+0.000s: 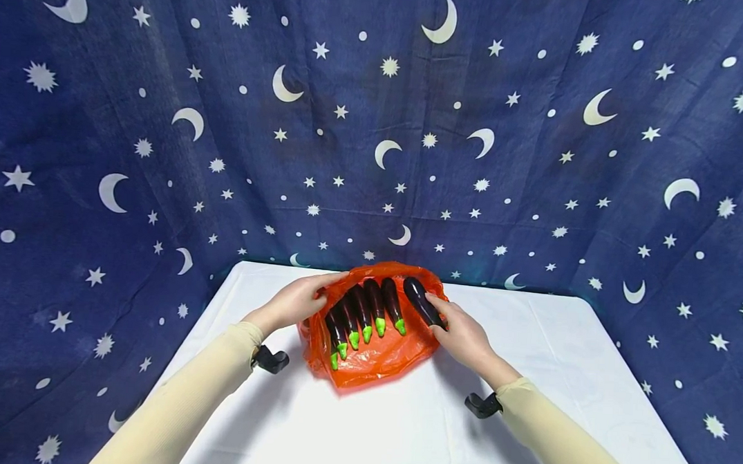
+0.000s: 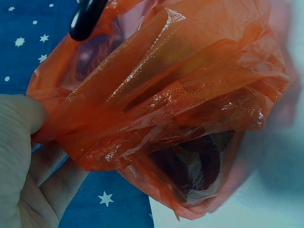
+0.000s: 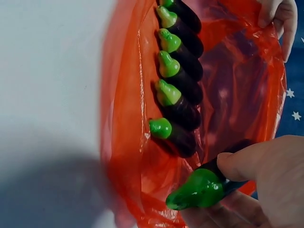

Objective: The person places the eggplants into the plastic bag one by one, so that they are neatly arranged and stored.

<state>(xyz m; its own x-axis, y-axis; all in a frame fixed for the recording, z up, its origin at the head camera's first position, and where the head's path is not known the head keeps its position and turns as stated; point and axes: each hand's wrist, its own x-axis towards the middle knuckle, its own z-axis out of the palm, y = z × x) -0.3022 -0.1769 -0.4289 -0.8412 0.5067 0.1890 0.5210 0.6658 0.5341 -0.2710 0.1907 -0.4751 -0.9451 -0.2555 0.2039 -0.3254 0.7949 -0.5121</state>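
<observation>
An orange-red plastic bag [image 1: 371, 377] lies with its mouth spread on the table. Several dark purple eggplants with bright green stems sit side by side inside it, one of them an eggplant [image 1: 392, 302] at the right of the row. My left hand [image 1: 294, 301] pinches the bag's rim on the left between thumb and fingers. My right hand [image 1: 466, 336] grips another eggplant [image 1: 420, 298] at the bag's right side, above the opening. In the right wrist view the green stem [image 3: 199, 190] of that eggplant points out past my thumb.
A white cloth covers the table [image 1: 362, 446]. Behind it and at both sides hangs a dark blue curtain [image 1: 351, 120] with white moons and stars. A black strap piece [image 1: 271, 359] sits at my left wrist, and a similar black piece [image 1: 483, 405] at my right wrist.
</observation>
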